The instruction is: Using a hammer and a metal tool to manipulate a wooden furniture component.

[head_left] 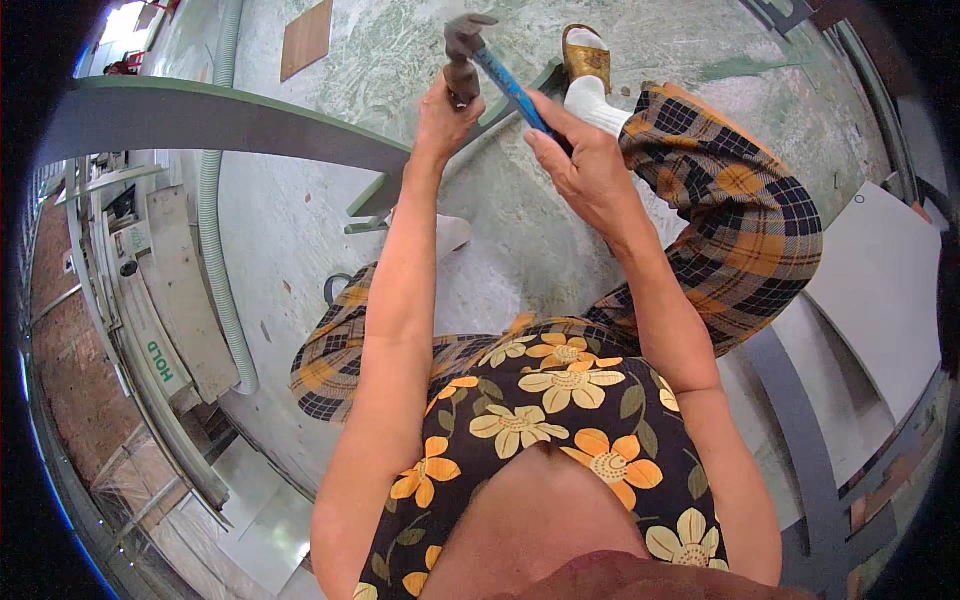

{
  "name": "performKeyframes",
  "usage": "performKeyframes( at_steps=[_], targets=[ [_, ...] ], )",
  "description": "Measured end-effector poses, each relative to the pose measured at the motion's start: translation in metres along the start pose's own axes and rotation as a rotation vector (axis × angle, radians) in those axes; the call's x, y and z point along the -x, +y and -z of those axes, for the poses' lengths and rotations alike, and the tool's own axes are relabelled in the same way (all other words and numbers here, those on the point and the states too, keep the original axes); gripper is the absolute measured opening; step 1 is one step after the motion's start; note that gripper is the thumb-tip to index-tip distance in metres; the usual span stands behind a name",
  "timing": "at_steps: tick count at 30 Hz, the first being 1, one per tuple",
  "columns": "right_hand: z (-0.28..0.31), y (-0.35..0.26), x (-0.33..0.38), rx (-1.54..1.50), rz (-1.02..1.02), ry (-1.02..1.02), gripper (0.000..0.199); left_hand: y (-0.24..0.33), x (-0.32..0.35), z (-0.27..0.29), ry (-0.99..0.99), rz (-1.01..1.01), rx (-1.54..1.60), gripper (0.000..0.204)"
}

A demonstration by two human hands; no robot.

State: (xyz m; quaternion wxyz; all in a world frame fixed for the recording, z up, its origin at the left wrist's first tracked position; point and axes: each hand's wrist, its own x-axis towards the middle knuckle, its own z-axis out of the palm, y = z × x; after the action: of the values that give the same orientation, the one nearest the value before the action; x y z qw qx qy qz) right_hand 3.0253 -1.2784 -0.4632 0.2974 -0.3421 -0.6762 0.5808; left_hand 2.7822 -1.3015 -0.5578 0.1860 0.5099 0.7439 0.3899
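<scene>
We grip hammer (478, 52): right hand (585, 165) fingers wrapped on blue handle, left hand (445, 115) closed under head. Handle axis runs far-left to near-right; frame (250, 120) just beside left.

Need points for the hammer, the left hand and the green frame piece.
hammer (508, 88): head view, on the blue handle between the two hands.
left hand (447, 108): head view, middle of the hand, fingers closed just under the hammer's head.
green frame piece (250, 115): head view, on its flat grey face.
</scene>
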Motion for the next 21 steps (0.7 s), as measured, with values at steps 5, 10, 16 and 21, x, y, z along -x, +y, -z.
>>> performKeyframes(
  at_steps=[5, 10, 16, 21],
  targets=[
    [-0.007, 0.014, -0.001, 0.091, 0.204, 0.13, 0.038, -0.003, 0.006, -0.002, 0.002, -0.007, -0.024, 0.04],
    [-0.004, 0.011, -0.005, 0.071, -0.095, -0.012, 0.04, 0.008, 0.003, -0.003, -0.052, -0.001, -0.034, 0.039],
    [-0.007, 0.013, -0.006, 0.025, -0.05, 0.033, 0.04, 0.004, 0.005, -0.008, -0.07, 0.115, -0.066, 0.041],
    [-0.021, 0.035, -0.008, 0.101, 0.064, 0.06, 0.041, -0.02, 0.012, -0.013, -0.016, 0.008, -0.022, 0.044]
  ],
)
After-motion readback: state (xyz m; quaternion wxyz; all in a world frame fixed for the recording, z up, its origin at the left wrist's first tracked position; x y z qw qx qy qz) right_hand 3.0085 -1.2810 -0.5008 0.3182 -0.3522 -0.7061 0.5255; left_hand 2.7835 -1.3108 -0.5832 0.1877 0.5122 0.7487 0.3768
